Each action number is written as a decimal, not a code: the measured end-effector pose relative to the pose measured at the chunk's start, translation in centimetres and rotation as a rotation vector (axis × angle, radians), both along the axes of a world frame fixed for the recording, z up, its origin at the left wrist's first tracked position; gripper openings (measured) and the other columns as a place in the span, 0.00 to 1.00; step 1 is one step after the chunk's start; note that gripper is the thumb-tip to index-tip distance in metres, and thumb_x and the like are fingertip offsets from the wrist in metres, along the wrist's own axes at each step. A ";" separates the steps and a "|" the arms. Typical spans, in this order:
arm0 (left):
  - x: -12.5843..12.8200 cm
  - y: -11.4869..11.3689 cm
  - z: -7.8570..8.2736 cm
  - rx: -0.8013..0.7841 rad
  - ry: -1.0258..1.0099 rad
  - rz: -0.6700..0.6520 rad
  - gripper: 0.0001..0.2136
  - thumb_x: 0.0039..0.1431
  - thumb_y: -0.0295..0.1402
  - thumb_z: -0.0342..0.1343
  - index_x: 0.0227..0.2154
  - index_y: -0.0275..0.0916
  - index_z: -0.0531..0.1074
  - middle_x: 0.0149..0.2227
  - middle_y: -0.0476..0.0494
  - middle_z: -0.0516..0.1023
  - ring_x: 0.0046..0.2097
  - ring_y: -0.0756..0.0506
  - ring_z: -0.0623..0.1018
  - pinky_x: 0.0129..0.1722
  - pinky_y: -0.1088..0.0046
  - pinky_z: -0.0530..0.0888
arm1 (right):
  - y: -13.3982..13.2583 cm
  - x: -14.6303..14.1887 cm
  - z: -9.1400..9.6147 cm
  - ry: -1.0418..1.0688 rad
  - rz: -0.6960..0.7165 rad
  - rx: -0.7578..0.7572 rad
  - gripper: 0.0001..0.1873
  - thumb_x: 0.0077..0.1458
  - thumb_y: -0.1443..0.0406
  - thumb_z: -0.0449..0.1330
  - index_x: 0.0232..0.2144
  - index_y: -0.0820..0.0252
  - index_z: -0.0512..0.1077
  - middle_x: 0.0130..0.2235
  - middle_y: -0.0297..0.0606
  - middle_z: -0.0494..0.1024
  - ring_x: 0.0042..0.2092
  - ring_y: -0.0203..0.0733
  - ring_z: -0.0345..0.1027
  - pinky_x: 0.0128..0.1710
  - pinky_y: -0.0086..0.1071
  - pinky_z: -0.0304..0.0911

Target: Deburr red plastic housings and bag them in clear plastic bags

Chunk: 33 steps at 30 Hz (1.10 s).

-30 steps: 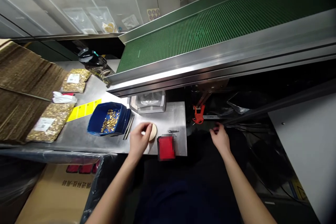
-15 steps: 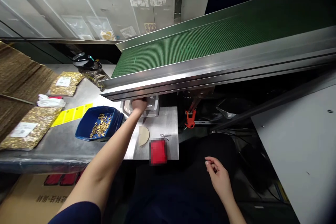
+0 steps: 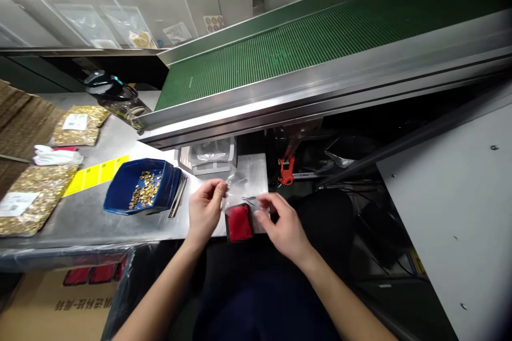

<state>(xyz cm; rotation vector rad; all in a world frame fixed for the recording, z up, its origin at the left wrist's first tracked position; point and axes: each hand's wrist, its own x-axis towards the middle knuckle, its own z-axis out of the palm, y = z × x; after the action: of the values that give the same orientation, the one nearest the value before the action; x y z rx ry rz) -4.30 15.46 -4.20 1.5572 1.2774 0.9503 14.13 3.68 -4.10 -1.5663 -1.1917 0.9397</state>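
Observation:
Both hands hold a small clear plastic bag over the metal table's near right corner. My left hand pinches the bag's left edge between thumb and fingers. My right hand pinches its right edge. Under the bag sits a red rectangular object at the table edge. A holder with more clear bags stands just behind, beneath the conveyor. A blue tray of small gold parts lies to the left of my left hand, with tweezers beside it.
A green conveyor belt in a steel frame slopes across above the table. Sealed bags of gold parts, a yellow label strip and corrugated cardboard lie at the left. A cardboard box sits below. An orange clamp hangs under the conveyor.
My left hand went from the round beige disc to the bag holder and came back with a clear bag. My right hand rose from my lap to grip the bag too.

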 end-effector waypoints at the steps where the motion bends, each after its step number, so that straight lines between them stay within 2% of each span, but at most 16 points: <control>1: 0.7 -1.2 0.1 -0.068 -0.050 -0.024 0.14 0.65 0.46 0.59 0.36 0.40 0.76 0.31 0.46 0.77 0.32 0.44 0.75 0.34 0.70 0.71 | 1.2 -0.5 0.5 0.024 0.019 -0.023 0.20 0.59 0.55 0.66 0.52 0.52 0.72 0.49 0.40 0.78 0.48 0.46 0.74 0.49 0.37 0.69; 2: 1.3 -2.2 0.2 -0.132 -0.095 -0.045 0.15 0.64 0.47 0.60 0.35 0.39 0.76 0.30 0.46 0.77 0.32 0.45 0.75 0.33 0.71 0.71 | 2.1 -0.8 0.7 0.058 0.049 -0.062 0.22 0.57 0.53 0.68 0.50 0.53 0.71 0.48 0.39 0.79 0.47 0.45 0.74 0.47 0.36 0.69; 4: 2.4 -3.8 0.0 -0.244 -0.175 -0.070 0.16 0.63 0.48 0.62 0.33 0.39 0.76 0.29 0.47 0.76 0.31 0.46 0.74 0.32 0.72 0.71 | 3.1 -0.8 0.7 0.101 0.119 -0.154 0.18 0.57 0.50 0.68 0.40 0.54 0.71 0.38 0.33 0.79 0.38 0.40 0.73 0.37 0.31 0.66; 7: 3.5 -5.0 -0.7 -0.395 -0.287 -0.098 0.17 0.62 0.49 0.63 0.31 0.39 0.74 0.28 0.49 0.72 0.29 0.48 0.71 0.30 0.75 0.68 | 2.6 0.1 0.6 0.025 0.133 -0.223 0.21 0.58 0.49 0.65 0.26 0.56 0.66 0.25 0.27 0.70 0.27 0.34 0.62 0.28 0.28 0.54; 11: 4.5 -5.9 -1.5 -0.604 -0.413 -0.198 0.19 0.64 0.52 0.60 0.32 0.40 0.68 0.27 0.52 0.67 0.26 0.50 0.67 0.27 0.76 0.67 | 0.6 1.2 0.4 -0.078 0.023 -0.232 0.23 0.59 0.49 0.65 0.24 0.56 0.63 0.23 0.26 0.65 0.26 0.34 0.56 0.27 0.29 0.50; 14: 5.2 -6.3 -1.2 -0.694 -0.464 -0.308 0.19 0.62 0.53 0.62 0.40 0.41 0.70 0.27 0.51 0.70 0.26 0.50 0.70 0.27 0.76 0.69 | -0.4 1.8 -0.2 -0.011 -0.086 -0.244 0.25 0.59 0.47 0.63 0.23 0.55 0.60 0.23 0.27 0.64 0.26 0.34 0.56 0.27 0.29 0.52; 16: 5.5 -6.5 -0.9 -0.710 -0.474 -0.426 0.22 0.56 0.46 0.70 0.46 0.43 0.71 0.33 0.48 0.76 0.33 0.47 0.76 0.34 0.73 0.74 | -0.8 2.2 -1.0 0.056 -0.152 -0.258 0.27 0.57 0.45 0.64 0.23 0.55 0.59 0.22 0.26 0.62 0.25 0.34 0.56 0.25 0.28 0.52; 18: 5.7 -6.7 -0.7 -0.702 -0.461 -0.495 0.23 0.52 0.38 0.74 0.48 0.43 0.71 0.38 0.46 0.79 0.40 0.43 0.79 0.42 0.69 0.76 | -1.1 2.6 -1.8 0.135 -0.169 -0.280 0.30 0.54 0.42 0.66 0.22 0.55 0.58 0.21 0.25 0.61 0.23 0.34 0.56 0.23 0.28 0.52; 20: 5.8 -6.8 -0.9 -0.691 -0.430 -0.470 0.19 0.54 0.37 0.72 0.45 0.42 0.72 0.38 0.45 0.80 0.41 0.42 0.81 0.43 0.68 0.77 | -1.4 3.1 -2.5 0.214 -0.148 -0.304 0.30 0.52 0.41 0.67 0.24 0.54 0.58 0.20 0.25 0.61 0.22 0.34 0.58 0.21 0.28 0.52; 24: 5.2 -6.8 -1.9 -0.656 -0.345 -0.319 0.14 0.55 0.39 0.70 0.39 0.38 0.76 0.34 0.43 0.81 0.36 0.43 0.80 0.36 0.70 0.76 | -2.0 4.2 -2.9 0.200 -0.071 -0.340 0.27 0.51 0.45 0.69 0.24 0.54 0.60 0.22 0.25 0.65 0.22 0.35 0.63 0.22 0.28 0.55; 27: 4.6 -6.6 -2.5 -0.626 -0.323 -0.217 0.13 0.57 0.40 0.68 0.39 0.38 0.75 0.33 0.45 0.80 0.33 0.45 0.78 0.33 0.72 0.74 | -2.4 4.9 -2.2 0.049 -0.005 -0.400 0.26 0.51 0.49 0.70 0.23 0.55 0.58 0.22 0.25 0.66 0.24 0.35 0.61 0.24 0.28 0.53; 29: 4.4 -6.6 -2.6 -0.625 -0.333 -0.188 0.13 0.59 0.40 0.67 0.41 0.40 0.74 0.33 0.48 0.78 0.33 0.46 0.77 0.34 0.73 0.73 | -2.6 5.2 -1.5 -0.135 -0.021 -0.428 0.24 0.53 0.52 0.69 0.23 0.55 0.59 0.21 0.25 0.65 0.24 0.35 0.58 0.25 0.28 0.50; 31: 4.6 -6.8 -2.4 -0.639 -0.347 -0.195 0.12 0.61 0.41 0.64 0.43 0.42 0.73 0.31 0.50 0.76 0.33 0.47 0.76 0.34 0.74 0.73 | -2.6 5.1 -0.9 -0.267 -0.064 -0.432 0.21 0.56 0.56 0.66 0.23 0.55 0.59 0.21 0.25 0.65 0.24 0.35 0.56 0.27 0.29 0.49; 33: 5.0 -7.2 -2.2 -0.662 -0.353 -0.249 0.12 0.64 0.42 0.61 0.45 0.42 0.73 0.32 0.49 0.75 0.35 0.46 0.75 0.37 0.73 0.73 | -2.5 4.8 -0.6 -0.264 -0.098 -0.410 0.18 0.59 0.58 0.62 0.24 0.54 0.59 0.22 0.25 0.64 0.25 0.35 0.57 0.27 0.29 0.49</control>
<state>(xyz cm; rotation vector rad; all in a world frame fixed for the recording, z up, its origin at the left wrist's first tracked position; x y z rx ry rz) 0.66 8.26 -6.40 0.9489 0.9778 0.5294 18.91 1.21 -4.72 -2.1100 -1.1331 0.9768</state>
